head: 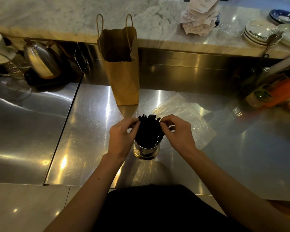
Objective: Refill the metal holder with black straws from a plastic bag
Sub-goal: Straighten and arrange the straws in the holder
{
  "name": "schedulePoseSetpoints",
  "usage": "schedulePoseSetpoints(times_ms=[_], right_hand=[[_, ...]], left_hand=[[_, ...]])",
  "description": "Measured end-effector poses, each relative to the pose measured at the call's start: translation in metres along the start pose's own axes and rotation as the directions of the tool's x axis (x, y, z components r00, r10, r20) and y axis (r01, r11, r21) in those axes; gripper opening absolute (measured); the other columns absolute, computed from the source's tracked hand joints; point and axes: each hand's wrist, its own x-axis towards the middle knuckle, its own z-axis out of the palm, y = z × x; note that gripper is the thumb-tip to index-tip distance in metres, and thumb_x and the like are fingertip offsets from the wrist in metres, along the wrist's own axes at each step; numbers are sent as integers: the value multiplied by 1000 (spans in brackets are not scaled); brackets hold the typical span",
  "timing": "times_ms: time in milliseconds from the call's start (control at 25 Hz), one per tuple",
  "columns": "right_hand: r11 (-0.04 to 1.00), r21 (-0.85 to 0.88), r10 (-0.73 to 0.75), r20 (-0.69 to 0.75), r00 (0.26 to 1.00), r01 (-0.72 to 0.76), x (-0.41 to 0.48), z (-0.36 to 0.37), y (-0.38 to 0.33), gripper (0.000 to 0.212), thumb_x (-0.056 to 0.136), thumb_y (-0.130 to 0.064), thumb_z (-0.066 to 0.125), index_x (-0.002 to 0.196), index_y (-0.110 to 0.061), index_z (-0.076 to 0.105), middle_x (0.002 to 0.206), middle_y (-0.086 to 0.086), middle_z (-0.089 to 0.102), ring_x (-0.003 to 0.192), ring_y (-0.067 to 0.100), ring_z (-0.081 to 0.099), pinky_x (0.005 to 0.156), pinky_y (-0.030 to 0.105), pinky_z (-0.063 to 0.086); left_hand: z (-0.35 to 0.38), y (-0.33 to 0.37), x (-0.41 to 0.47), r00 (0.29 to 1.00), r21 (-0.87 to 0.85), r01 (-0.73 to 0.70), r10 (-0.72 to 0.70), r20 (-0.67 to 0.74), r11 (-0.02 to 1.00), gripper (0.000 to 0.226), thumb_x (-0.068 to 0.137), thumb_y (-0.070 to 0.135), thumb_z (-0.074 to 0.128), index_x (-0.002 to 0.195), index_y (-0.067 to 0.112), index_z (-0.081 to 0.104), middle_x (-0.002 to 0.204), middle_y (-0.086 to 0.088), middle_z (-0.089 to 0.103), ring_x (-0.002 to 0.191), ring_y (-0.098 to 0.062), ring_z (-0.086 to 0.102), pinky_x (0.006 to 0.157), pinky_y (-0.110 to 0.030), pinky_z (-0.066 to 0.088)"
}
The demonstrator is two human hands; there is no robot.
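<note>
Item: metal holder (147,150). A round, shiny canister with slots in its wall, it stood upright on the steel counter (94,136), near the front edge and central in view.

Contents: black straws (148,129). A dense bundle stood in the holder, tops fanning above the rim and leaning slightly toward the far side. The holder looked close to full.

Left hand (121,137). It was placed against the left side of the bundle, fingertips pinched on the upper straw ends.

Right hand (178,131). It was set against the right side of the bundle, thumb and forefinger closed on straws near the top.

Plastic bag (187,118). Clear, flat and apparently empty, it lay on the counter just right of and beyond the holder.

Other stock: a brown paper bag (122,71) stood upright at the far side; a kettle (40,61) was at far left; stacked plates (261,33) and crumpled paper (200,19) sat on the marble ledge at far right.

Stage, as judged: straws loaded; hands gathering and levelling the bundle.

Risks, as judged: uneven sideways pressure could tip the light canister on the slick steel. Squeezing the tops might bend or kink straws. Loosely held outer straws could spill over the rim onto the counter.
</note>
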Motion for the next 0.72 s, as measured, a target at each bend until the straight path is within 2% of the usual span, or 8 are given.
schedulePoseSetpoints(times_ms=[200,360,520,720], right_hand=[[999,37,25,-38,999,-23,-4,2,-3,12,90,-11,67,100,-13,73,87,-11,69,82,-3,66,76,7,50],[993,76,91,-53,994,-87,-5,2,-1,11,89,-15,70,100,-14,73,84,-12,69,81,-12,64,74,4,48],[989,99,115,-65,991,-108,-4,3,-2,11,89,-14,69,100,-14,73,83,-11,69,81,-9,66,74,5,50],[993,102,64,-101,993,-54,-8,4,-2,10,90,-10,68,96,-14,74,85,-11,70,82,0,66,76,10,52]], left_hand=[[0,-2,-4,997,-82,57,-62,-49,995,9,84,9,74,93,8,75,86,-2,75,80,-11,71,78,-29,59],[1,-2,-6,997,-45,36,-38,-60,998,12,83,7,75,94,8,76,90,-3,76,82,-12,72,81,-29,59],[3,-1,-6,996,-57,53,-57,-62,997,13,83,7,74,96,8,76,90,-3,76,82,-12,72,82,-27,58],[2,1,-7,996,-68,76,-79,-34,995,19,86,8,71,104,9,74,96,-2,75,86,-13,71,84,-23,57]])
